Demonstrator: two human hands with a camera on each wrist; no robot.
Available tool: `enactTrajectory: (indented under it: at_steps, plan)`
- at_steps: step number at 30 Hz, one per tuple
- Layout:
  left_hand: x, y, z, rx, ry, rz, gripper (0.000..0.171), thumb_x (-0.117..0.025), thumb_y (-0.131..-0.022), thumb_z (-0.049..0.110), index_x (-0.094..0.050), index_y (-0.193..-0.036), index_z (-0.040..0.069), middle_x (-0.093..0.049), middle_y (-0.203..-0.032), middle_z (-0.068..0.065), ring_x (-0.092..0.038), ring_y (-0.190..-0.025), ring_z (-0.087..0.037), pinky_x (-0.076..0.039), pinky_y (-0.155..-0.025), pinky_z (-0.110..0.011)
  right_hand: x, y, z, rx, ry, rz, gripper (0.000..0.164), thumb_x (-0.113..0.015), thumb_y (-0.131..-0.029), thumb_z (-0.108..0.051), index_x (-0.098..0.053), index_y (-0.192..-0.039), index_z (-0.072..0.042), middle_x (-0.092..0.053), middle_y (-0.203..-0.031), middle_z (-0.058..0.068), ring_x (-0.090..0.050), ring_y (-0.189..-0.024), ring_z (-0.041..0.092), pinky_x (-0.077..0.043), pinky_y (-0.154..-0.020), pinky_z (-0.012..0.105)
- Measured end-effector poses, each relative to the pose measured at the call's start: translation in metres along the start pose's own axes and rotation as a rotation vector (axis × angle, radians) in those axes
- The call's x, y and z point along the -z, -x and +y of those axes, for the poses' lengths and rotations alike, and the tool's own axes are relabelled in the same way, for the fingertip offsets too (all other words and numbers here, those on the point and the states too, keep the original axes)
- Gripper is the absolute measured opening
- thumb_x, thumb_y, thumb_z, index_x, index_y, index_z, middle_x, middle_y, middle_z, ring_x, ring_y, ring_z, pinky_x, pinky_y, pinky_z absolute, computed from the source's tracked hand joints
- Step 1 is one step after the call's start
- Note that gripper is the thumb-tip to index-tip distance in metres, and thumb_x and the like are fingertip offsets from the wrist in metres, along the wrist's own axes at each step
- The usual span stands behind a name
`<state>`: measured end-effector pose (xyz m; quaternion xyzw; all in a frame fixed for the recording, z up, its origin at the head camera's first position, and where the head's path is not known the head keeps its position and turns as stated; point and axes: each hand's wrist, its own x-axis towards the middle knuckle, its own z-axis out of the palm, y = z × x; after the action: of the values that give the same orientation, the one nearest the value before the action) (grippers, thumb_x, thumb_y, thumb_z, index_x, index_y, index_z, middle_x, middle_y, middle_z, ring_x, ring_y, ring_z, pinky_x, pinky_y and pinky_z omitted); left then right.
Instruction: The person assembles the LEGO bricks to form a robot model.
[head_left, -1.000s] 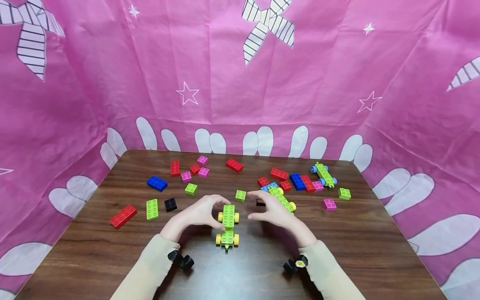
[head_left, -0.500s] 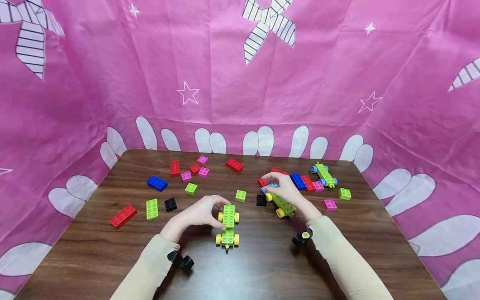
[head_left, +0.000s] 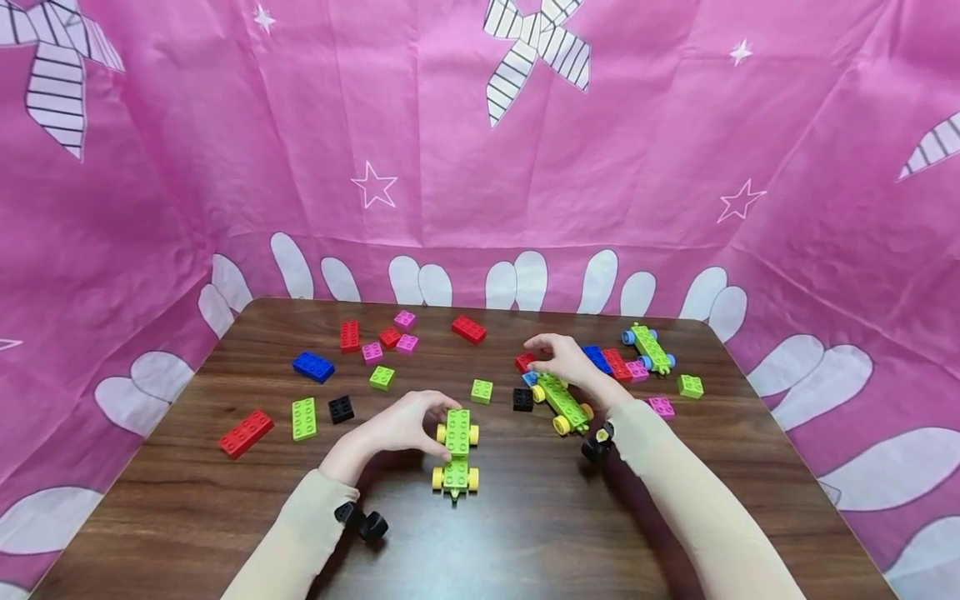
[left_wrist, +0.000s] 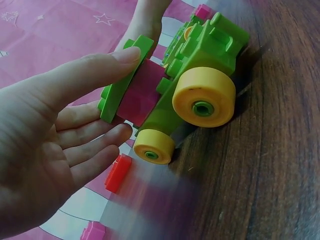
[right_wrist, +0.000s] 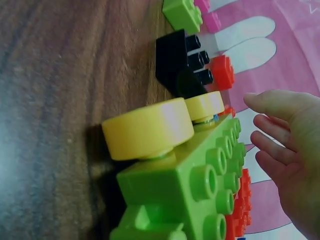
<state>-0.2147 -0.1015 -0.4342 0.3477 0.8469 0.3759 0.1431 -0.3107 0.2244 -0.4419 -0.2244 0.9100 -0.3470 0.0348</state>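
In the head view, the grip of the left hand [head_left: 405, 423] pinches the lime-green plastic eight-stud plate [head_left: 458, 432] at its left side, thumb near one end, forefinger near the other. That plate sits over the far part of a lime-green toy car base with yellow wheels [head_left: 455, 477] on the brown wood-grain table [head_left: 495, 542], and it hides whatever lies beneath it. The right hand [head_left: 567, 364] is loosely bent, no object visible in its grip, over the far end of a second lime-green car base with yellow wheels [head_left: 562, 403]. It covers most of a light-blue studded brick [head_left: 530, 378]; whether the fingertips touch anything is hard to tell. A small black brick [head_left: 522, 399] lies just beside that car.

In the left wrist view, a magenta brick [left_wrist: 143, 94] shows between plate and car base. The thumb lies along the plate's edge; the forefinger is partly hidden behind it, and the other fingers extend loosely below.

In the right wrist view, the thumb and fingers are apart from the second car, whose near end is cut off by the frame. Red bricks [right_wrist: 243, 200] behind it are partly hidden.
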Motion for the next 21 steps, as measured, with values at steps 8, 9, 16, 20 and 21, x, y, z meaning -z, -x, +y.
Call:
enactTrajectory:
  at_steps: [8,9,16,20,21]
  plan:
    - [0.000,0.000,-0.001,0.004,0.004,-0.001,0.066,-0.086,-0.070,0.028,-0.058,-0.125,0.004,-0.063,-0.116,-0.006,-0.061,-0.102,-0.020,-0.051,-0.090,-0.036,-0.003,-0.008,0.005,-0.049,0.052,-0.062,0.039,-0.069,-0.086,-0.010,-0.062,-0.123,0.002,-0.064,-0.122,0.019,-0.057,-0.116,0.034,-0.046,-0.098,0.049]
    - [0.000,0.000,-0.001,0.005,0.004,-0.001,0.066,-0.086,-0.070,0.028,-0.058,-0.125,0.004,-0.063,-0.116,-0.006,-0.061,-0.102,-0.020,-0.051,-0.091,-0.036,-0.004,-0.009,0.006,-0.053,0.058,-0.070,0.039,-0.068,-0.087,-0.010,-0.061,-0.123,0.002,-0.063,-0.122,0.020,-0.057,-0.116,0.034,-0.046,-0.098,0.049]
    - [0.001,0.001,0.000,0.002,0.010,-0.006,0.067,-0.086,-0.071,0.027,-0.057,-0.126,0.003,-0.063,-0.117,-0.008,-0.061,-0.103,-0.022,-0.051,-0.092,-0.039,-0.010,-0.015,0.006,-0.078,0.082,-0.097,0.036,-0.069,-0.087,-0.012,-0.064,-0.120,0.001,-0.065,-0.121,0.019,-0.059,-0.110,0.032,-0.047,-0.096,0.048]
    - [0.000,0.000,-0.002,0.000,0.003,-0.004,0.067,-0.086,-0.071,0.027,-0.058,-0.126,0.003,-0.063,-0.116,-0.007,-0.061,-0.103,-0.021,-0.051,-0.091,-0.038,-0.011,-0.017,0.006,-0.088,0.088,-0.098,0.034,-0.069,-0.087,-0.013,-0.065,-0.118,0.000,-0.066,-0.118,0.018,-0.060,-0.106,0.031,-0.049,-0.094,0.047]
    - [0.000,0.000,-0.002,0.004,0.002,-0.005,0.067,-0.086,-0.070,0.028,-0.058,-0.126,0.003,-0.063,-0.117,-0.007,-0.061,-0.103,-0.020,-0.051,-0.091,-0.038,-0.012,-0.018,0.005,-0.087,0.086,-0.096,0.033,-0.069,-0.087,-0.013,-0.065,-0.117,0.000,-0.066,-0.117,0.018,-0.060,-0.106,0.031,-0.049,-0.094,0.047]
